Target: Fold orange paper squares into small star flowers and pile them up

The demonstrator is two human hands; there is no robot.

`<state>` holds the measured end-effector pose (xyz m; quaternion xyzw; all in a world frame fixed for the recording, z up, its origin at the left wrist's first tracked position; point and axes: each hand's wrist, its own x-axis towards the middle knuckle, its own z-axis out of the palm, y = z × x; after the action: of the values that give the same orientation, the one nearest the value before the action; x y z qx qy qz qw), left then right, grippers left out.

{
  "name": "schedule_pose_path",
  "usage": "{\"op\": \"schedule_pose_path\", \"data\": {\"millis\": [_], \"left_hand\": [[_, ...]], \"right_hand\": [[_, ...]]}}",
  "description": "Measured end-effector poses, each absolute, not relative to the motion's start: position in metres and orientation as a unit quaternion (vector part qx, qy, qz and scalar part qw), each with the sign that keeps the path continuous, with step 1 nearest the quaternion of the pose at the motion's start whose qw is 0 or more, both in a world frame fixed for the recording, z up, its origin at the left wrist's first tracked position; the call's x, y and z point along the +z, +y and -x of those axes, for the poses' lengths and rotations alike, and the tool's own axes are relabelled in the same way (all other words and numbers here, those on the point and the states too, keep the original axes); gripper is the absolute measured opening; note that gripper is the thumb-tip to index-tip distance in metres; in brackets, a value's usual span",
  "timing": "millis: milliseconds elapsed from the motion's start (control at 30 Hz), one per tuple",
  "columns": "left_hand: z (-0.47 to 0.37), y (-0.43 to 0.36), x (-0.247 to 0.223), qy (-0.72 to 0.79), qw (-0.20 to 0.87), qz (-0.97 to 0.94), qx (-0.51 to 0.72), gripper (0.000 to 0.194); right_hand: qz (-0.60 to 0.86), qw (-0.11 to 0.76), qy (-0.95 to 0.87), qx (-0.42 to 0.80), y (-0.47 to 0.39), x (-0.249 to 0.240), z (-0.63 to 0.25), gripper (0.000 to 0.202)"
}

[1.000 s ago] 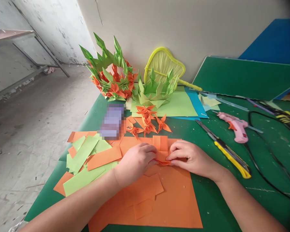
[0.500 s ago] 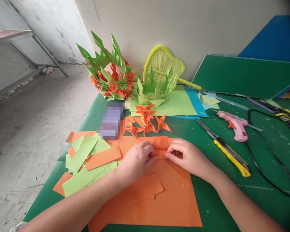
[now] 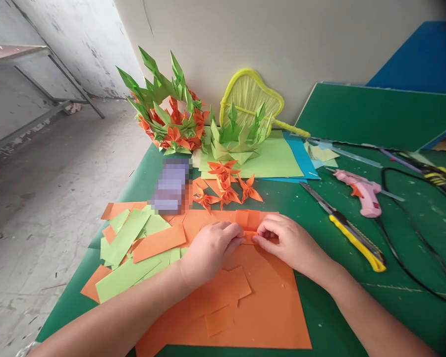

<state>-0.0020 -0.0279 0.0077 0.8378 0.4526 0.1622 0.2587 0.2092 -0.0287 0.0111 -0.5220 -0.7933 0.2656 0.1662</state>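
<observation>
Between my hands is a small orange paper piece [image 3: 250, 237], held low over a large orange sheet [image 3: 271, 297]. My left hand [image 3: 215, 248] pinches its left end, the fingers bent over it. At the right end, the thumb and fingers of my right hand [image 3: 290, 243] are closed on the same piece. Just behind it lies another small orange paper [image 3: 247, 219]. Orange folded paper flowers [image 3: 228, 191] sit farther back. Loose green strips [image 3: 128, 235] and orange strips [image 3: 159, 243] are piled left of my left hand.
A yellow cutter knife [image 3: 353, 240] and a pink glue gun [image 3: 366, 193] with a black cable lie to the right. Behind stand an orange-green paper crown [image 3: 174, 134], a green one [image 3: 240, 144] and a yellow fan [image 3: 250, 96]. A blurred rectangular object [image 3: 171, 186] lies left.
My left hand has shifted slightly right, its fingers now further over the paper piece. My right hand is nearly where it was, still gripping the other end.
</observation>
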Motion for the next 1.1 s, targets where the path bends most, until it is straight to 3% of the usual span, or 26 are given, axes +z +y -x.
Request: {"op": "schedule_pose_path", "data": {"millis": [233, 733, 967, 1100], "left_hand": [[-0.005, -0.03, 0.014, 0.495, 0.218, -0.836, 0.096, 0.018], [-0.007, -0.028, 0.014, 0.518, 0.239, -0.818, 0.072, 0.021], [-0.009, -0.024, 0.02, 0.549, 0.284, -0.783, 0.069, 0.01], [-0.009, -0.023, 0.018, 0.544, 0.278, -0.788, 0.078, 0.004]], "right_hand": [[0.527, 0.158, -0.798, 0.246, -0.03, 0.01, -0.206, 0.021], [0.558, 0.144, -0.785, 0.23, -0.033, 0.015, -0.201, 0.025], [0.556, 0.142, -0.785, 0.235, -0.031, 0.018, -0.2, 0.027], [0.526, 0.165, -0.798, 0.243, -0.032, 0.017, -0.201, 0.015]]}}
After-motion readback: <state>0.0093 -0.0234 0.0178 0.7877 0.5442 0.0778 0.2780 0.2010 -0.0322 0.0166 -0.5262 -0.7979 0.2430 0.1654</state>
